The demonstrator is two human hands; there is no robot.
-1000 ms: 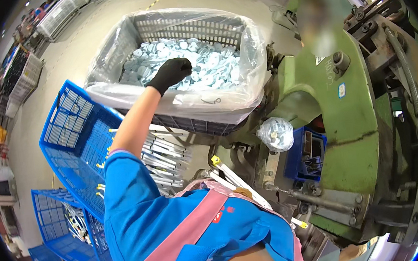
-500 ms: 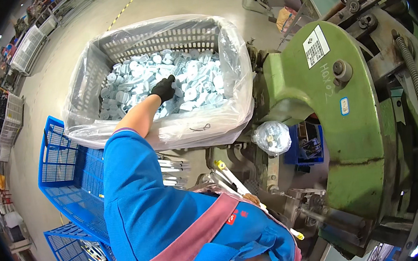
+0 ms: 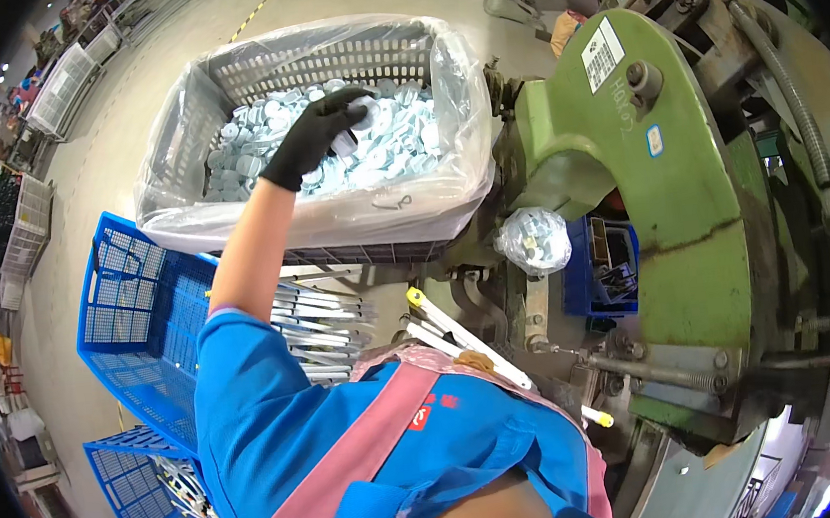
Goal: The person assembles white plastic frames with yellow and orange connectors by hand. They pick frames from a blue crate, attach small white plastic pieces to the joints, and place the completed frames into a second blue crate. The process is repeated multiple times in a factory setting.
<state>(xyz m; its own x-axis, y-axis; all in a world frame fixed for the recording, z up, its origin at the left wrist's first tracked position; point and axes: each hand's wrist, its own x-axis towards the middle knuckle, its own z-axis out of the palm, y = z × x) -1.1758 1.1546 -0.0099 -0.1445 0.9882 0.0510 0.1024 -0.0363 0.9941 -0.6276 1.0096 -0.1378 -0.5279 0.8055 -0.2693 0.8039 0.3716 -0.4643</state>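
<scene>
My left hand, in a black glove, is raised over the heap of small pale blue-white parts, which include round discs and angular pieces. Its fingers are bent round a pale blue-white part, partly hidden beneath them. The heap lies in a dark perforated crate lined with a clear plastic bag. My right hand is out of the picture; only blurred skin shows at the lower edge. White tubes with yellow ends lie close in front of my body.
A large green machine with a long spring stands on the right. A clear bag of small parts hangs beside it, near a blue bin. Blue crates and a row of white rods are at my left.
My left hand has lifted from the heap and now grips a pale part. The view has shifted, so more of the white rods shows beneath my arm.
</scene>
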